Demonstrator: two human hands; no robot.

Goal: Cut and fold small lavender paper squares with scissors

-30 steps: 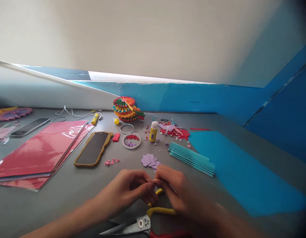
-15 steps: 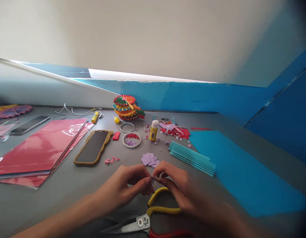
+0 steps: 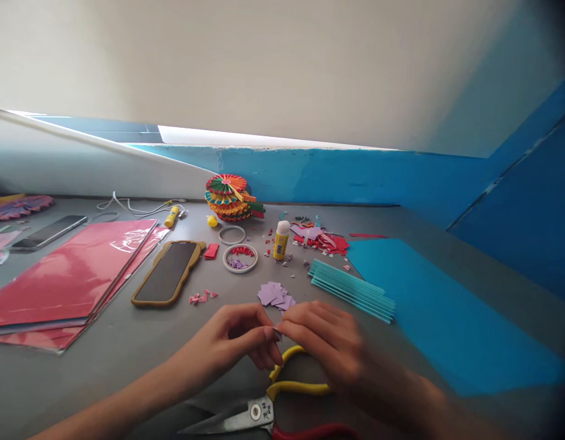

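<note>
Lilac scrap (image 3: 277, 334) is sitting at the middle of my feed, pinched tight in the grip of the left hand (image 3: 229, 339). The right hand (image 3: 325, 342) is pressing its curled fingers flatter against the scrap than half a second ago, though I cannot tell whether that grip has hold of it too. Around them I am counting one pair of scissors (image 3: 259, 414) at 6 o'clock, one pile of lilac paper squares (image 3: 275, 294) at 12, one paper rosette stack (image 3: 227, 198) at 12, one glue stick (image 3: 281, 240) at 12, a second glue stick (image 3: 171, 216) at 11, one phone in a gold case (image 3: 167, 273) at 10, and one bundle of teal paper strips (image 3: 350, 290) at 1 o'clock.
</note>
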